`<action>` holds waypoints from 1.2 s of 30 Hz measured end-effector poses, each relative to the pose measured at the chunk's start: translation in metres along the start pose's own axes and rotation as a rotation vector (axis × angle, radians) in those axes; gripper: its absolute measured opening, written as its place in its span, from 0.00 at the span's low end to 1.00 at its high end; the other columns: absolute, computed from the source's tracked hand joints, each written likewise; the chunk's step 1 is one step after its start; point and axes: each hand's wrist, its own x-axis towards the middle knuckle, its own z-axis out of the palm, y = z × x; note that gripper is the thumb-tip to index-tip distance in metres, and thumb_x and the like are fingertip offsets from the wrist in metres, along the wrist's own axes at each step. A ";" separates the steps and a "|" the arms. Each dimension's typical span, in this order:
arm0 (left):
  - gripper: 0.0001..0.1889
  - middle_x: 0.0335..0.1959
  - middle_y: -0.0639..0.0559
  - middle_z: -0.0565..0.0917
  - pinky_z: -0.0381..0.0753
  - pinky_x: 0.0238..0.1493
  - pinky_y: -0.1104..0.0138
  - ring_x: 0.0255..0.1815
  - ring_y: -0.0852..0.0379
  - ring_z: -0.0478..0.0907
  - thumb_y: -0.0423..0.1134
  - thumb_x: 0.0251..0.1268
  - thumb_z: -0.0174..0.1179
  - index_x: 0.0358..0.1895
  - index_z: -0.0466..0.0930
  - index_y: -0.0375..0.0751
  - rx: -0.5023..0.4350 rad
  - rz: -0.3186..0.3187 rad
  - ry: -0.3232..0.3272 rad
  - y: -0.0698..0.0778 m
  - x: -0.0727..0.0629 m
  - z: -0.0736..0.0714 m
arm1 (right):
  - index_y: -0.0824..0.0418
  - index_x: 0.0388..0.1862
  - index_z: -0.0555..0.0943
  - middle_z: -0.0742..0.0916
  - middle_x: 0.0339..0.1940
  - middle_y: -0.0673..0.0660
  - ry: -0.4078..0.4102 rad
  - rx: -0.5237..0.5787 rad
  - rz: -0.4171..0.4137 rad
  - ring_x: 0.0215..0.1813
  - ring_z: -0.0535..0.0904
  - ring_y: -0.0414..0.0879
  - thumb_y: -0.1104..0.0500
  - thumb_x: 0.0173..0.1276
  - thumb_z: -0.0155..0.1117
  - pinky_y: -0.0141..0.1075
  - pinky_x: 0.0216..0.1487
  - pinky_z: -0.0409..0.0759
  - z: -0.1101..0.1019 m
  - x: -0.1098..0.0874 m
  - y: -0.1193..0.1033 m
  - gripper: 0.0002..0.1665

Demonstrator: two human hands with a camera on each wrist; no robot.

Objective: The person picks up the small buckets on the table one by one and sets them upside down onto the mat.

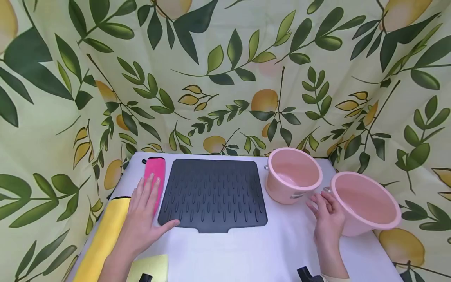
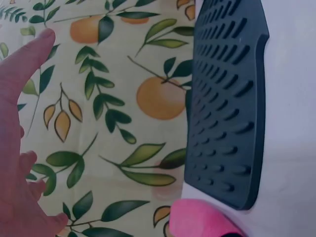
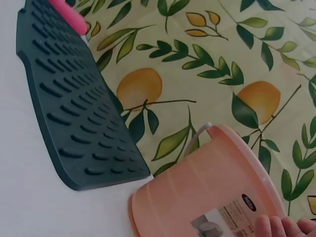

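My left hand is spread with straight fingers above the table's left side, overlapping a folded pink cloth with dark trim in the head view. Its thumb reaches toward the corner of a dark grey ribbed mat lying flat. Between two pink buckets hovers my right hand, fingers loosely bent and holding nothing. The smaller bucket, with a label on its side, stands left of those fingers; the larger bucket stands right of them. In the right wrist view, fingertips overlap the labelled bucket's rim.
A long yellow cloth with a dark edge lies along the table's left edge, beside my left forearm. A pale yellow square lies at the front. Fabric printed with leaves and fruit hangs behind the white table and at both sides.
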 end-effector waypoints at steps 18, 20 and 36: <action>0.69 0.92 0.50 0.43 0.61 0.72 0.24 0.90 0.43 0.39 0.62 0.56 0.80 0.92 0.38 0.59 -0.195 -0.126 -0.127 -0.001 0.012 0.044 | 0.68 0.60 0.75 0.89 0.44 0.62 0.015 0.506 0.290 0.45 0.90 0.51 0.65 0.81 0.66 0.43 0.55 0.89 0.006 0.023 0.010 0.15; 0.68 0.92 0.49 0.44 0.60 0.73 0.24 0.90 0.42 0.40 0.61 0.56 0.80 0.92 0.38 0.58 -0.214 -0.130 -0.125 -0.001 0.013 0.047 | 0.70 0.58 0.77 0.88 0.43 0.62 0.015 0.537 0.308 0.44 0.90 0.52 0.66 0.81 0.65 0.44 0.55 0.89 0.008 0.026 0.011 0.12; 0.65 0.92 0.51 0.44 0.60 0.70 0.22 0.89 0.39 0.44 0.59 0.59 0.78 0.91 0.38 0.64 -0.392 -0.215 -0.170 0.009 0.018 0.077 | 0.57 0.67 0.75 0.78 0.59 0.55 -0.027 0.683 0.547 0.64 0.78 0.46 0.58 0.83 0.66 0.38 0.70 0.80 0.018 0.031 0.009 0.19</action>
